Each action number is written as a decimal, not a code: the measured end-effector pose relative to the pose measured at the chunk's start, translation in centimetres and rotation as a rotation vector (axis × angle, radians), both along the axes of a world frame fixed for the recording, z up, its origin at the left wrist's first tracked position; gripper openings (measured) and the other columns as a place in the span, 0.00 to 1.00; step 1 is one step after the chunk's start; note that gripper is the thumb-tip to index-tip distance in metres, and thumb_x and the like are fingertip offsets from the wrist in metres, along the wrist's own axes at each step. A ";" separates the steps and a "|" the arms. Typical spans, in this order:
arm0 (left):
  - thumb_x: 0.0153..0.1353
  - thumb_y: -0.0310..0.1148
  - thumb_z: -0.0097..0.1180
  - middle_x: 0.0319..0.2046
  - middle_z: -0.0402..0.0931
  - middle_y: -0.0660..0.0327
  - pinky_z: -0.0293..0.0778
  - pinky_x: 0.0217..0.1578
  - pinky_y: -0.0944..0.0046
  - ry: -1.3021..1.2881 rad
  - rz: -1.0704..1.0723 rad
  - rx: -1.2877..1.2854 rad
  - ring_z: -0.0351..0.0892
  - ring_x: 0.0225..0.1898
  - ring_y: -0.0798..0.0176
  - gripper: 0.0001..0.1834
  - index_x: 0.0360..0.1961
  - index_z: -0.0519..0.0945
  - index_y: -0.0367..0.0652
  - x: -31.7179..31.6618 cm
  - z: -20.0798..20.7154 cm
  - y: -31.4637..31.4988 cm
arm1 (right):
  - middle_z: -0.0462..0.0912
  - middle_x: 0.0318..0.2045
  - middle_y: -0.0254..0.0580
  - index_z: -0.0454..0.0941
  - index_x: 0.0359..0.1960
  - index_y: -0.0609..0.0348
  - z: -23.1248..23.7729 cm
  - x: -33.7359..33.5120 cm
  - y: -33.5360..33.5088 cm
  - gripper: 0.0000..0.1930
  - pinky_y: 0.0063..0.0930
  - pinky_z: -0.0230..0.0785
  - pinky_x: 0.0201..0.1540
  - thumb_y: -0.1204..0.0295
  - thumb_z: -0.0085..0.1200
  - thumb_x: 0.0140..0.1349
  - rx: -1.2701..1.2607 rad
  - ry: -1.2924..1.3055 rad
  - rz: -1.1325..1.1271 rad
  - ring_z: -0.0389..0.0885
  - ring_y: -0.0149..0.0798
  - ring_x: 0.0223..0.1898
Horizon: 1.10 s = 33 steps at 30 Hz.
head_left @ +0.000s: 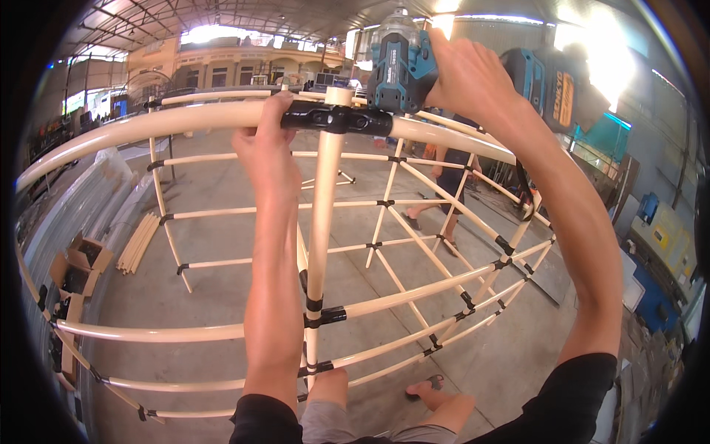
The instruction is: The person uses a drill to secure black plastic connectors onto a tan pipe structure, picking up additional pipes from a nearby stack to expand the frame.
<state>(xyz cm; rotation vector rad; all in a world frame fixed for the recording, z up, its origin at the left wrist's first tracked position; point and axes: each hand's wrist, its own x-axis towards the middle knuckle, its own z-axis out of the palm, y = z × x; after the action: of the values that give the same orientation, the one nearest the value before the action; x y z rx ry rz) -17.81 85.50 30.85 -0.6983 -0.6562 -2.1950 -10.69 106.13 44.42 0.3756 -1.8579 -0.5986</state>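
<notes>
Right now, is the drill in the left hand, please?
No, the right hand holds the drill; the left hand grips a pipe at its black joint.

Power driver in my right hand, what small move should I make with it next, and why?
Perhaps turn the power driver in your right hand to face the black joint: it points away from that joint, toward the top of the view, while your left hand grips the cream pipe at the joint's left end.

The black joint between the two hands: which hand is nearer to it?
Left. The left hand is at the left end of the black joint; the right hand, holding the power tool, is higher and farther right.
</notes>
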 end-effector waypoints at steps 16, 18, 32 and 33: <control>0.57 0.27 0.60 0.25 0.71 0.68 0.59 0.25 0.73 -0.069 0.000 0.054 0.62 0.24 0.78 0.04 0.29 0.77 0.40 1.8 0.3 0.6 | 0.81 0.28 0.64 0.68 0.43 0.67 2.5 1.8 -0.3 0.25 0.52 0.75 0.38 0.72 0.62 0.42 -0.196 0.038 0.001 0.81 0.63 0.36; 0.57 0.27 0.60 0.24 0.71 0.68 0.58 0.24 0.74 -0.025 -0.012 0.047 0.63 0.24 0.78 0.04 0.28 0.77 0.40 1.6 0.1 0.7 | 0.83 0.40 0.65 0.74 0.50 0.68 4.0 4.6 -3.0 0.26 0.43 0.77 0.41 0.66 0.63 0.50 -0.455 0.041 0.008 0.85 0.50 0.45; 0.56 0.31 0.63 0.27 0.74 0.67 0.61 0.28 0.72 -0.037 0.017 0.039 0.67 0.27 0.76 0.07 0.31 0.78 0.40 1.2 -0.1 0.7 | 0.81 0.34 0.69 0.68 0.47 0.73 5.9 -2.3 -2.5 0.29 0.50 0.75 0.41 0.70 0.63 0.43 -0.330 0.047 0.081 0.82 0.61 0.40; 0.56 0.30 0.62 0.25 0.73 0.67 0.60 0.26 0.73 -0.041 0.012 0.054 0.67 0.25 0.76 0.07 0.30 0.77 0.40 1.3 0.0 1.0 | 0.81 0.34 0.68 0.68 0.47 0.73 5.4 -3.6 -2.8 0.29 0.50 0.76 0.41 0.69 0.64 0.43 -0.312 0.027 0.101 0.83 0.61 0.40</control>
<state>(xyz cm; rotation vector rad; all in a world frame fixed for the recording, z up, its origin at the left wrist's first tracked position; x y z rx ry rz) -16.55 86.46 30.82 -0.6217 -0.6177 -2.2122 -14.34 103.34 49.80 0.2509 -1.8582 -0.2382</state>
